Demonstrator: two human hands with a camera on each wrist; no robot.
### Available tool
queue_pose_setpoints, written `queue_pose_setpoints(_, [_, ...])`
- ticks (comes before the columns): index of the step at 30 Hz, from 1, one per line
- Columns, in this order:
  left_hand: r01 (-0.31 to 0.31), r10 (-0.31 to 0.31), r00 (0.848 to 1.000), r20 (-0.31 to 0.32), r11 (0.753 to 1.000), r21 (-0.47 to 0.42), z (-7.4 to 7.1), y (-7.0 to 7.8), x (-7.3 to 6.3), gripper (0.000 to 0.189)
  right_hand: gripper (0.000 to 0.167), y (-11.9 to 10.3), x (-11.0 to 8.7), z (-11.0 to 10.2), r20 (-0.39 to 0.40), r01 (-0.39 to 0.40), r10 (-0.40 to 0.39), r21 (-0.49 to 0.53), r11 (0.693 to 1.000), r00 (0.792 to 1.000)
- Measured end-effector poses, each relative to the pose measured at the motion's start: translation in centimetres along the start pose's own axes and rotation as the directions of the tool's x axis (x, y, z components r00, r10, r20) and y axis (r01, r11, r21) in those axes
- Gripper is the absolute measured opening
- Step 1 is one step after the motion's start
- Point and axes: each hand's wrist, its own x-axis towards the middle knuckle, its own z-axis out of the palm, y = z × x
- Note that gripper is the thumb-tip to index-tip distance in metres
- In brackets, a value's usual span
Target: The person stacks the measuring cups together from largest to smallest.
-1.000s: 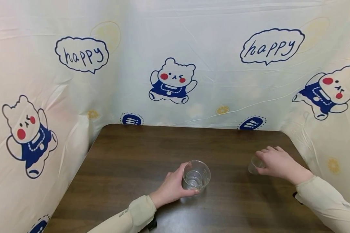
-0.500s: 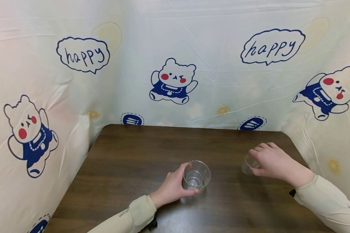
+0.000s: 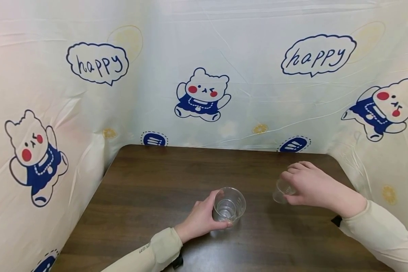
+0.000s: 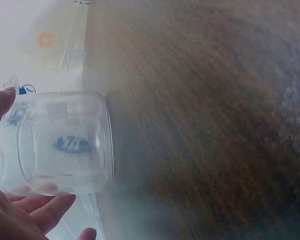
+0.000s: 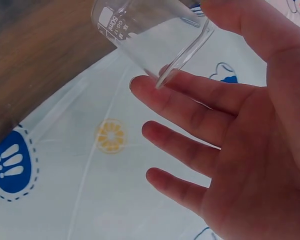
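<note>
Just right of the table's middle is a larger clear beaker (image 3: 237, 207), upright, with what looks like clear liquid low inside. My left hand (image 3: 198, 222) holds it from the left, thumb on the near side. In the left wrist view the same beaker (image 4: 65, 145) lies between thumb and fingers. Farther right, my right hand (image 3: 314, 189) pinches a smaller clear beaker (image 3: 280, 192) from above, near its rim. The right wrist view shows "50ml" marked on this small beaker (image 5: 145, 37), the other fingers spread away from it. Whether its base touches the table cannot be told.
Both beakers are over a dark brown wooden table (image 3: 149, 181) with rounded far corners. A pale curtain (image 3: 251, 94) printed with bears and "happy" bubbles surrounds its back and sides.
My right hand has moved left with the small beaker, closer to the larger one. My left hand and the larger beaker have stayed in place.
</note>
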Motion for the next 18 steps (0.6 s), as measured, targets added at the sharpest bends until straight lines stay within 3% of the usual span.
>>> queue_pose_setpoints(18, [0.007, -0.007, 1.0, 0.003, 1.0, -0.003, -0.1, 0.0, 0.0, 0.095, 0.033, -3.3, 3.3, -1.9, -0.051, 0.118, -0.12, -0.033, 0.992, 0.992])
